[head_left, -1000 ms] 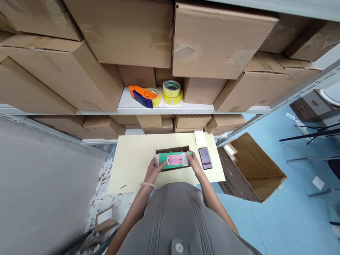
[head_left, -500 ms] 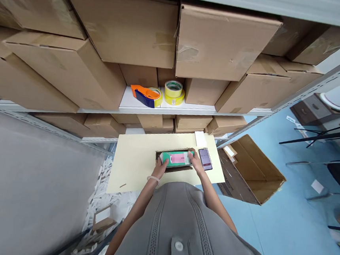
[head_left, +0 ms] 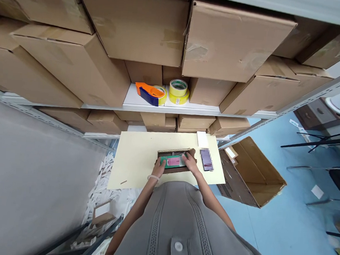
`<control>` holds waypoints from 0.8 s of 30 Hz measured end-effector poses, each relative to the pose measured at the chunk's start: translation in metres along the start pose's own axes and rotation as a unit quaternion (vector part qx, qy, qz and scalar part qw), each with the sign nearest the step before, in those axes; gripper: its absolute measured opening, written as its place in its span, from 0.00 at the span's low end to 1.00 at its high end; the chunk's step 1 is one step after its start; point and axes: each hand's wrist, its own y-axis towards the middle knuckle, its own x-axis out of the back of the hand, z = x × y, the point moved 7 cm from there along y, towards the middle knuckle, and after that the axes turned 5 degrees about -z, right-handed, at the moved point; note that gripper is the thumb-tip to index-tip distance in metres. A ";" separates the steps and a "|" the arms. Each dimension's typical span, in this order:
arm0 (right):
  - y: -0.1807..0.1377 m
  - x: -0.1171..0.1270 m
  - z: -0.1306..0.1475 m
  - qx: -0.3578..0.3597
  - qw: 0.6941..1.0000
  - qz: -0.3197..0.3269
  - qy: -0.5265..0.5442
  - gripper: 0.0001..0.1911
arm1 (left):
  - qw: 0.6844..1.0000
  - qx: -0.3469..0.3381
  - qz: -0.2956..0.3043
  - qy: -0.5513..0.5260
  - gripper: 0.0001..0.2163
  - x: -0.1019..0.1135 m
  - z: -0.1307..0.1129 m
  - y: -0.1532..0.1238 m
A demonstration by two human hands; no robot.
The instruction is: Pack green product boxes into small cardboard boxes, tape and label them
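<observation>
A green and pink package (head_left: 173, 161) lies in an open brown cardboard box (head_left: 174, 171) on the pale yellow tabletop. My left hand (head_left: 159, 168) grips the package's left end, thumb on top. At its right end my right hand (head_left: 189, 162) is closed on it, fingers over the end. The box's inner wall shows along the far side of the package. To the right of my right hand lies a phone (head_left: 206, 159), its screen partly blurred out.
A white card (head_left: 202, 139) lies behind the phone. Yellow tape rolls (head_left: 178, 92) and an orange and blue tape dispenser (head_left: 150, 94) sit on the shelf among cardboard boxes. A large open carton (head_left: 252, 172) stands on the floor at right; white scraps (head_left: 101, 185) litter the left.
The package has shifted slightly left and nearer me, sitting lower in the box, whose far side shows more. Both hands have moved with it. The whole view has shifted slightly.
</observation>
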 end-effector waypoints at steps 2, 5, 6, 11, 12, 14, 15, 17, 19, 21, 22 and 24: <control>-0.001 -0.005 0.000 0.007 0.999 0.012 0.031 0.33 | 1.000 0.016 -0.007 0.012 0.23 -0.002 0.001 -0.002; -0.001 -0.006 0.005 0.043 0.998 0.008 0.051 0.33 | 1.000 -0.005 -0.014 0.027 0.24 0.000 -0.006 -0.004; -0.001 -0.004 0.006 0.052 0.997 0.005 0.054 0.33 | 0.999 -0.019 -0.017 0.032 0.24 0.002 -0.009 -0.005; -0.002 0.020 0.006 0.068 0.993 -0.031 0.090 0.32 | 0.998 -0.060 -0.018 0.022 0.20 0.024 -0.016 -0.009; -0.005 0.028 0.007 0.080 0.991 -0.043 0.098 0.31 | 0.997 -0.075 -0.016 0.019 0.19 0.029 -0.018 -0.010; -0.011 0.045 0.007 0.114 0.986 -0.068 0.100 0.29 | 0.993 -0.117 -0.021 0.024 0.17 0.038 -0.025 -0.013; -0.014 0.053 0.007 0.131 0.984 -0.081 0.091 0.28 | 0.989 -0.140 -0.026 0.037 0.17 0.043 -0.028 -0.015; -0.021 0.066 0.003 0.153 0.981 -0.106 0.056 0.26 | 0.980 -0.178 -0.025 0.079 0.18 0.048 -0.033 -0.017; -0.025 0.071 -0.006 0.153 0.980 -0.121 0.024 0.25 | 0.971 -0.203 0.001 0.127 0.21 0.047 -0.033 -0.017; -0.028 0.068 -0.016 0.137 0.983 -0.119 0.019 0.26 | 0.962 -0.219 0.037 0.158 0.24 0.042 -0.030 -0.015; -0.029 0.064 -0.019 0.128 0.985 -0.112 0.028 0.28 | 0.958 -0.226 0.053 0.167 0.26 0.039 -0.027 -0.014; -0.032 0.052 -0.022 0.117 0.988 -0.087 0.050 0.33 | 0.951 -0.237 0.079 0.182 0.30 0.032 -0.019 -0.011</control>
